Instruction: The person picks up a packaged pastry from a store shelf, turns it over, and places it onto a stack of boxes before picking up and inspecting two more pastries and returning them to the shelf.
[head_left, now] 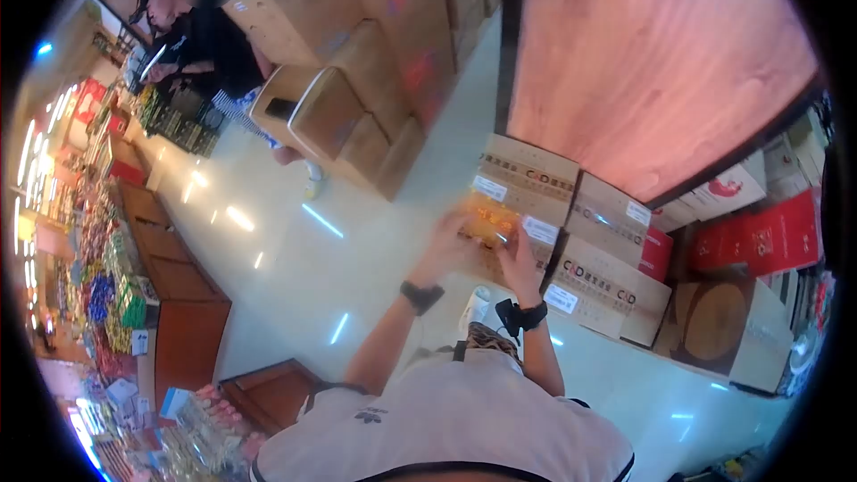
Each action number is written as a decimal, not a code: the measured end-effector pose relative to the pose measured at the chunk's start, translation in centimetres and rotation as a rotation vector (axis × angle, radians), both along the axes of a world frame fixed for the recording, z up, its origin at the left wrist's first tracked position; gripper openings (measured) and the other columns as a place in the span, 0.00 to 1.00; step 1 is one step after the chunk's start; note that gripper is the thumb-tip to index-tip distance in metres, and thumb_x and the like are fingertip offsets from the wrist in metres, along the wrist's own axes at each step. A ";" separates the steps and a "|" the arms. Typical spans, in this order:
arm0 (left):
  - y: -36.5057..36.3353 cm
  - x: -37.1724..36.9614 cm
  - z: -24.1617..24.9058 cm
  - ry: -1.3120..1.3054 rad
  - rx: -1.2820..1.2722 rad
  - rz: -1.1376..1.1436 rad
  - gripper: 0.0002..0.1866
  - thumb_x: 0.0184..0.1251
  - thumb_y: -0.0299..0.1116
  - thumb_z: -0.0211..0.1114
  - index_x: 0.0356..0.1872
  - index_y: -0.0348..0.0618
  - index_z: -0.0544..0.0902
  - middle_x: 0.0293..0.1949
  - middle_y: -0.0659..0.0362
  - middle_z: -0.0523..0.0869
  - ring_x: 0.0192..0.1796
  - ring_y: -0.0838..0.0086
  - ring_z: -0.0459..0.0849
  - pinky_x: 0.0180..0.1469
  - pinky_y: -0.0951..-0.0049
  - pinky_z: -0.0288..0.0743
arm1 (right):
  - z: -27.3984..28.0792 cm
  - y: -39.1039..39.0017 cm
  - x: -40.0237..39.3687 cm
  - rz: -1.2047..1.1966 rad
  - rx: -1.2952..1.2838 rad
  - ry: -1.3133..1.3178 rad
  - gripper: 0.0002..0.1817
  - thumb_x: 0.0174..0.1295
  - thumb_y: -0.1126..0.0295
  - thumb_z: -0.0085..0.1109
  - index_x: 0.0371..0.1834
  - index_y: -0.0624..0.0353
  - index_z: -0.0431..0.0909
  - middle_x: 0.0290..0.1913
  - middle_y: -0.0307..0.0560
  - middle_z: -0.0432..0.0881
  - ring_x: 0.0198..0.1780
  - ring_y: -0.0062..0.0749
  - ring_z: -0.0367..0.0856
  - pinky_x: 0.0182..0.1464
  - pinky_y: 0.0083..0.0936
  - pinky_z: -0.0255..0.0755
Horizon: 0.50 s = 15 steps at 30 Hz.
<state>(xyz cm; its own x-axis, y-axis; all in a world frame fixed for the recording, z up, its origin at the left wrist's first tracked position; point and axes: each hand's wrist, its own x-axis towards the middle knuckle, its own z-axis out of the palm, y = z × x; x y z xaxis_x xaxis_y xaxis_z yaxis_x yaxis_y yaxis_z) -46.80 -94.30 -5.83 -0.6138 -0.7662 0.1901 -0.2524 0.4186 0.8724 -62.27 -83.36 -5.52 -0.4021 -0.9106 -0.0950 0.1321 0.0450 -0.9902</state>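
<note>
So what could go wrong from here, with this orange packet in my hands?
The orange packet could slip from your left hand or right hand and drop onto the boxes or the floor beside them. The wooden panel stands close by the boxes, so you might bump its edge if you lean in.

The packet (494,217) glows yellow-orange. Toward four o'clock, brown cartons (596,290) carry black lettering and white labels. At one o'clock, the panel (661,54) shows wavy pinkish-brown grain with a dark edge. The box (768,232) at three o'clock is red. At six o'clock, the pale shirt (446,424) has black trim; both wristbands (421,297) are black.
</note>
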 end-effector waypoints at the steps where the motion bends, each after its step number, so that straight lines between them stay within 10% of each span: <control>1: 0.3 0.1 -0.9 -0.094 -0.017 0.015 0.29 0.60 0.36 0.68 0.63 0.37 0.73 0.62 0.46 0.75 0.67 0.53 0.68 0.68 0.58 0.66 | 0.6 0.1 0.2 -0.009 0.072 0.132 0.33 0.68 0.71 0.56 0.74 0.63 0.54 0.73 0.53 0.61 0.75 0.40 0.58 0.73 0.33 0.54; 8: 3.6 3.8 1.1 -0.081 -0.075 0.238 0.29 0.61 0.34 0.66 0.65 0.44 0.72 0.68 0.49 0.69 0.73 0.58 0.62 0.74 0.53 0.53 | 3.5 0.9 1.1 -0.059 0.122 0.625 0.32 0.65 0.73 0.56 0.73 0.58 0.60 0.74 0.53 0.60 0.77 0.48 0.50 0.77 0.40 0.41; 15: 10.0 11.3 6.2 0.215 -0.031 0.408 0.26 0.67 0.31 0.63 0.66 0.46 0.71 0.70 0.51 0.69 0.72 0.59 0.66 0.71 0.58 0.61 | 5.4 1.4 4.6 0.071 0.035 0.594 0.30 0.63 0.75 0.54 0.71 0.62 0.62 0.71 0.59 0.63 0.72 0.51 0.61 0.73 0.40 0.54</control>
<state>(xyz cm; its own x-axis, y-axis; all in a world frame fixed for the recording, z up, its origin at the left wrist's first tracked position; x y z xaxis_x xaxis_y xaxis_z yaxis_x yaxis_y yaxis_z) -35.53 -84.31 0.37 -0.2069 -0.9291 0.3066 -0.2166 0.3491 0.9117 -57.71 -81.94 -0.16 -0.3339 -0.9376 0.0966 -0.4483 0.0678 -0.8913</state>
